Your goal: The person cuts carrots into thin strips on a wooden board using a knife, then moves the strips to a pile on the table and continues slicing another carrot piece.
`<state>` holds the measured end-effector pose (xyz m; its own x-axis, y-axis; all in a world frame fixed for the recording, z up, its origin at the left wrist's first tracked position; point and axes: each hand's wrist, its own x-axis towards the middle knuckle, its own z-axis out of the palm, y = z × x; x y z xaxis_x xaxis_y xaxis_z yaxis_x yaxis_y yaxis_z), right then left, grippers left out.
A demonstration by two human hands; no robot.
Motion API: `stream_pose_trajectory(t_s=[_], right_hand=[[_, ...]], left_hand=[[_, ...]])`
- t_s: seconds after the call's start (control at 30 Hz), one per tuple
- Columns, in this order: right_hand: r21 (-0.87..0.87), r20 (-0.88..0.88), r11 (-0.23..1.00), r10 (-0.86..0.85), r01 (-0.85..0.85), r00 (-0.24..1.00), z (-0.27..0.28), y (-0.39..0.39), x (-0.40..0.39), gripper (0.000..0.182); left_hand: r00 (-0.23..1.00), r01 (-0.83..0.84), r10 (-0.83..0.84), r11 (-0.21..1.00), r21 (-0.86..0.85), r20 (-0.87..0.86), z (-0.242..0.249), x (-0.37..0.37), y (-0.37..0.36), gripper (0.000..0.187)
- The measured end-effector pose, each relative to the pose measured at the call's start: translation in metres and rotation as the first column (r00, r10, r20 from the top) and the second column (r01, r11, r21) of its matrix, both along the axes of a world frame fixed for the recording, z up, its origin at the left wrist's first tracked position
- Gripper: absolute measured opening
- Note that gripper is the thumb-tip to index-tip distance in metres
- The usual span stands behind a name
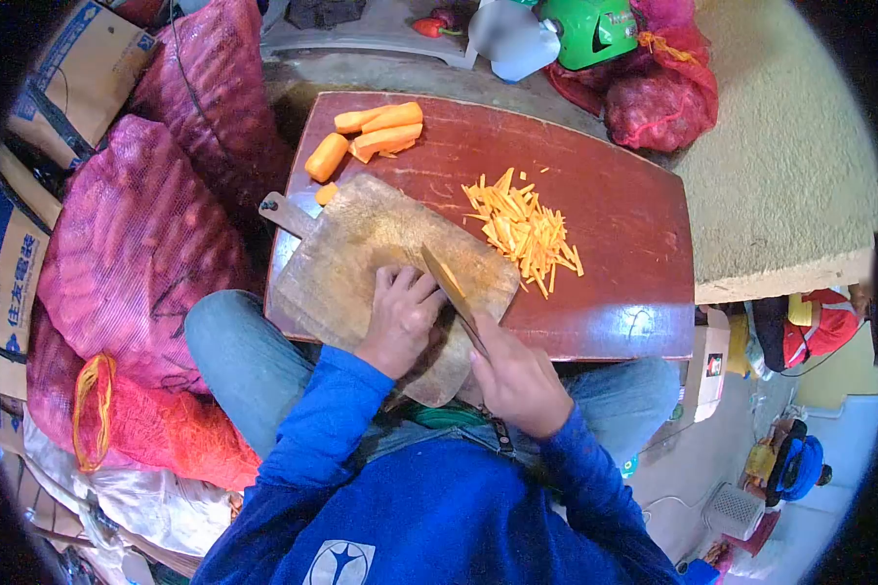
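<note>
A wooden cutting board with a short handle lies slanted on the near left part of the red-brown table. My right hand grips a knife, its blade slanting up and left over the board. A thin orange strip of carrot clings to the blade. My left hand is closed on the board beside the blade, fingers curled; whatever lies under them is hidden. A heap of carrot sticks is right of the board. Peeled carrot pieces rest at the table's back left, with a small carrot end by the board.
The red-brown table stands before my crossed legs. Pink mesh sacks and cardboard boxes crowd the left. Behind are a green container and a red mesh bag. A concrete ledge is at right; farther off sits a person.
</note>
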<state>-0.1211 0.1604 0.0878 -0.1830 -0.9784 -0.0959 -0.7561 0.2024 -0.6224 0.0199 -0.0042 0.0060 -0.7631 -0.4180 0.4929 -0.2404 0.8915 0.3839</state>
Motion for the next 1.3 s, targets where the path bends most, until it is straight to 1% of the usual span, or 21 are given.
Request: stream_pose_trajectory(t_s=[0.07, 0.2, 0.27, 0.4, 0.47, 0.5, 0.57, 0.7, 0.77, 0.87, 1.0, 1.07, 1.1, 1.13, 1.2, 1.27, 1.3], right_hand=[[-0.087, -0.015, 0.996, 0.033, -0.034, 0.999, -0.005, -0.017, -0.003, 0.053], [-0.081, -0.037, 0.995, 0.061, -0.064, 0.997, 0.012, -0.005, -0.003, 0.053], [-0.028, 0.044, 1.0, 0.015, -0.013, 0.999, 0.022, 0.011, 0.002, 0.053], [0.032, 0.012, 0.999, 0.01, -0.01, 1.0, 0.013, 0.0, 0.004, 0.055], [-0.014, -0.029, 1.0, 0.018, -0.018, 0.999, 0.005, -0.021, 0.001, 0.055], [-0.016, -0.03, 1.0, 0.018, -0.018, 0.999, 0.006, -0.021, 0.001, 0.055], [-0.084, 0.003, 0.996, 0.042, -0.042, 0.999, 0.007, -0.024, -0.005, 0.054], [-0.044, 0.026, 0.999, 0.018, -0.017, 0.999, 0.02, 0.003, 0.003, 0.051], [-0.04, 0.051, 0.999, -0.019, 0.021, 0.999, 0.017, 0.004, 0.005, 0.051], [-0.022, 0.059, 0.999, -0.035, 0.037, 0.998, 0.01, -0.027, 0.006, 0.049], [-0.095, 0.028, 0.995, -0.006, 0.009, 1.0, 0.012, -0.027, -0.002, 0.048], [0.04, 0.048, 0.999, 0.032, -0.034, 0.998, 0.027, -0.007, -0.001, 0.053], [0.05, 0.049, 0.998, 0.039, -0.042, 0.998, 0.026, -0.004, 0.001, 0.053], [0.048, 0.045, 0.998, 0.028, -0.03, 0.999, 0.026, -0.001, 0.003, 0.052], [0.041, 0.04, 0.999, 0.003, -0.005, 0.999, 0.017, -0.004, 0.006, 0.051], [-0.089, 0.002, 0.996, 0.028, -0.028, 1.0, -0.003, -0.021, 0.002, 0.051], [-0.095, 0.0, 0.995, 0.028, -0.028, 1.0, -0.002, -0.026, 0.0, 0.051]], left_hand=[[0.999, -0.015, 0.013, 0.999, -0.039, -0.039, -0.003, -0.001, 0.001, 0.029], [0.997, -0.045, 0.046, 0.999, 0.02, -0.063, -0.001, -0.001, 0.002, 0.027], [0.997, -0.034, 0.036, 0.999, 0.032, -0.063, -0.005, 0.001, 0.002, 0.026], [0.998, -0.03, 0.03, 1.0, 0.004, -0.059, -0.007, 0.0, 0.002, 0.025], [0.996, -0.05, 0.05, 0.999, -0.007, -0.078, -0.006, -0.002, 0.002, 0.024], [0.996, -0.05, 0.049, 0.999, -0.009, -0.079, -0.005, -0.001, 0.004, 0.024], [0.993, -0.053, 0.051, 0.999, -0.013, -0.102, -0.003, 0.0, 0.002, 0.022], [0.996, -0.056, 0.058, 0.998, 0.041, -0.068, -0.004, 0.001, 0.004, 0.02], [0.997, -0.044, 0.045, 0.999, 0.017, -0.062, -0.006, 0.0, 0.002, 0.017], [0.992, -0.053, 0.056, 0.998, 0.034, -0.112, -0.008, -0.003, 0.004, 0.013], [0.993, -0.062, 0.064, 0.998, 0.031, -0.097, -0.007, -0.002, 0.002, 0.013], [0.996, -0.061, 0.064, 0.997, 0.047, -0.057, -0.006, 0.0, 0.005, 0.016], [0.996, -0.069, 0.072, 0.996, 0.056, -0.055, -0.008, 0.001, 0.006, 0.016], [0.995, -0.069, 0.071, 0.997, 0.031, -0.066, -0.009, 0.001, 0.004, 0.016], [0.995, -0.055, 0.055, 0.998, 0.0, -0.078, -0.009, 0.0, 0.003, 0.016], [0.992, -0.07, 0.07, 0.998, 0.003, -0.105, -0.005, -0.001, 0.003, 0.016], [0.992, -0.069, 0.069, 0.998, -0.003, -0.108, -0.004, -0.001, 0.004, 0.016]])
